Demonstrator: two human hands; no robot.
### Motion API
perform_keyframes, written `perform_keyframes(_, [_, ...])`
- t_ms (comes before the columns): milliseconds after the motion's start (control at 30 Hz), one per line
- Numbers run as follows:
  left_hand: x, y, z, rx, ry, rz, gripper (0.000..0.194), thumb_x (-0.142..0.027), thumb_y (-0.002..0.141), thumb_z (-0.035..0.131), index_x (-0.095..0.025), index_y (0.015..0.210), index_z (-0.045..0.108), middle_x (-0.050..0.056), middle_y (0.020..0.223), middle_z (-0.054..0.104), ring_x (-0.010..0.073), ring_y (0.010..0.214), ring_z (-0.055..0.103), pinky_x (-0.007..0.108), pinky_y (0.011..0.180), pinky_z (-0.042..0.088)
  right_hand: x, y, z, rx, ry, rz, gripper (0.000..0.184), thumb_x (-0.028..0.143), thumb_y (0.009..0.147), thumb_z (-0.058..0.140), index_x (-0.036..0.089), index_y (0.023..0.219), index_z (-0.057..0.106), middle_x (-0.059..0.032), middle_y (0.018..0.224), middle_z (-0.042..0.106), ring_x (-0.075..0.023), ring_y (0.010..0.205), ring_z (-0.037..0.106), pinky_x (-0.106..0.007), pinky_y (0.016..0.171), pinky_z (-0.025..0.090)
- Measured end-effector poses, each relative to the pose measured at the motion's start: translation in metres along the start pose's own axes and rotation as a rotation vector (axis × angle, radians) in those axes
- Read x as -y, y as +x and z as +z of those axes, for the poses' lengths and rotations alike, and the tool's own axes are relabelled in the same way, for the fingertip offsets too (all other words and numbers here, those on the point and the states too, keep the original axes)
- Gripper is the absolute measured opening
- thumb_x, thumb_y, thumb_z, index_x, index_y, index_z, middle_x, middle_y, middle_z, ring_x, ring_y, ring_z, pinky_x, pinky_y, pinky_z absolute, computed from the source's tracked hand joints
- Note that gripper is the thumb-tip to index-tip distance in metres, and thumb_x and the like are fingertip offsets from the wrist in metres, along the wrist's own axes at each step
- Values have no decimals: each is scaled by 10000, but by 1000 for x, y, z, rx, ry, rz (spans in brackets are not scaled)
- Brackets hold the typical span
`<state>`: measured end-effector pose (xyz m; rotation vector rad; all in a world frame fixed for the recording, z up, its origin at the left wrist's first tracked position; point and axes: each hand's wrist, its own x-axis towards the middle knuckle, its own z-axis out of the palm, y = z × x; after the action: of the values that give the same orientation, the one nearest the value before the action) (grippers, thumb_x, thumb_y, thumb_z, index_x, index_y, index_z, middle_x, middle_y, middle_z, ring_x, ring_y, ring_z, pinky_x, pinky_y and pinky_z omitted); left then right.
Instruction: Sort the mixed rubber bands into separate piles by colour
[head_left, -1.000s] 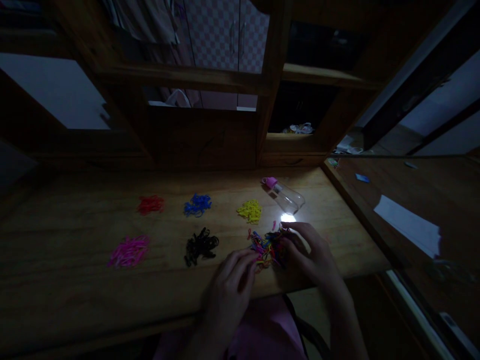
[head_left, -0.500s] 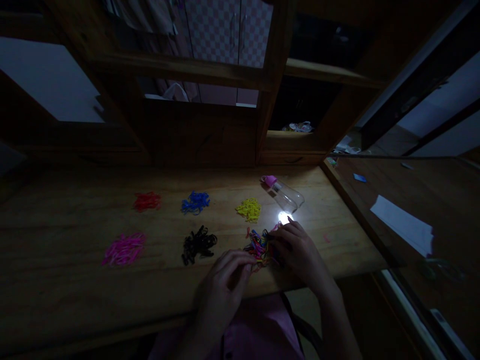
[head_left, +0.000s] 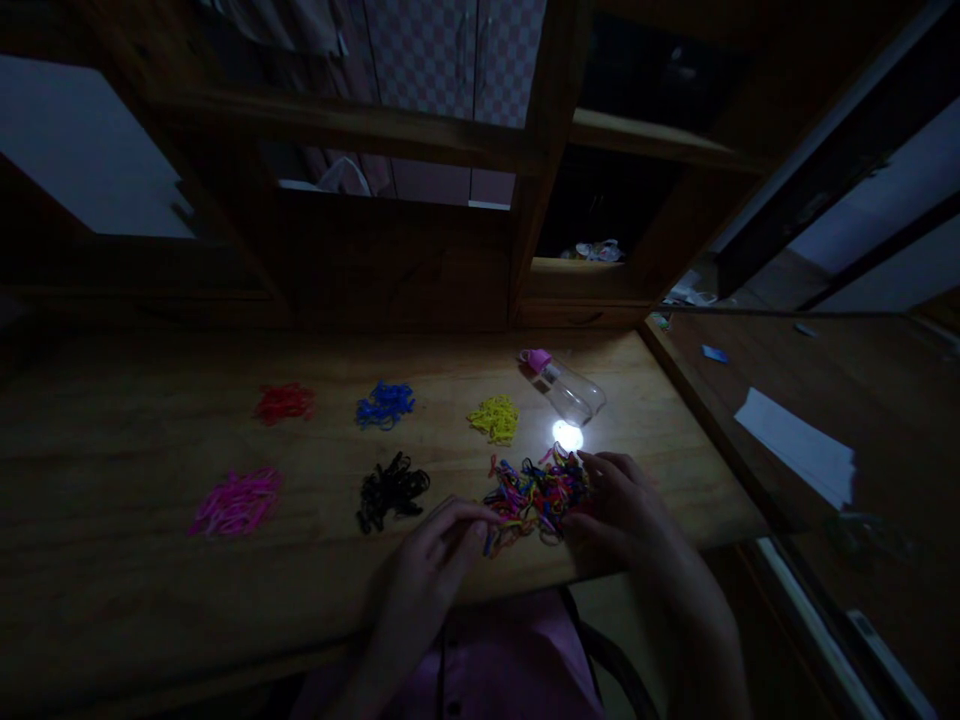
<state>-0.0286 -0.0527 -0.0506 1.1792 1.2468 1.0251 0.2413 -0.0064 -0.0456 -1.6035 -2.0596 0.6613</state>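
Note:
A mixed pile of coloured rubber bands (head_left: 536,495) lies on the wooden table between my hands. At its left edge is my left hand (head_left: 431,570), thumb and index finger drawn together; whatever they pinch is too small and dark to make out. My right hand (head_left: 634,510) rests against the pile's right side, its thumb and fingers apart. Sorted heaps lie to the left: black bands (head_left: 392,490), pink bands (head_left: 236,502), red bands (head_left: 285,402) and blue bands (head_left: 385,404). Yellow bands (head_left: 493,419) sit just beyond the mixed pile.
A clear bottle with a pink cap (head_left: 566,388) lies on its side behind the pile. A bright spot of light (head_left: 568,436) glows beside it. Wooden shelving (head_left: 397,265) rises at the table's back. White paper (head_left: 799,447) lies on the brown surface at right.
My right hand has moved off the pile to the right and opened, uncovering more mixed bands. My left hand has shifted slightly left and down. The view has turned a little.

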Motion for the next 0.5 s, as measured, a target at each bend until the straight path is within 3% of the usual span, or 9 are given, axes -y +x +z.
perform_keyframes(200, [2,1,1,0,14,-2,160,-341,927,572,-238,937,695,6,965,687,150,970,620,195,844,453,19,8,7,12,126,41,411,254,827,687,265,1230,607,-80,1168,580,-224,1017,620,-362,876,540])
perform_keyframes(400, [1,2,2,1,23,26,155,-325,926,573,-231,927,696,13,964,684,154,970,626,203,848,459,19,15,17,-10,200,41,153,208,846,635,219,995,667,-41,958,649,-177,837,646,-290,726,535])
perform_keyframes(500, [2,2,2,4,22,27,159,-322,930,565,-230,936,695,17,969,683,158,972,630,211,851,462,20,13,18,-23,273,83,125,254,855,638,220,971,670,-34,914,675,-178,813,655,-275,684,533])
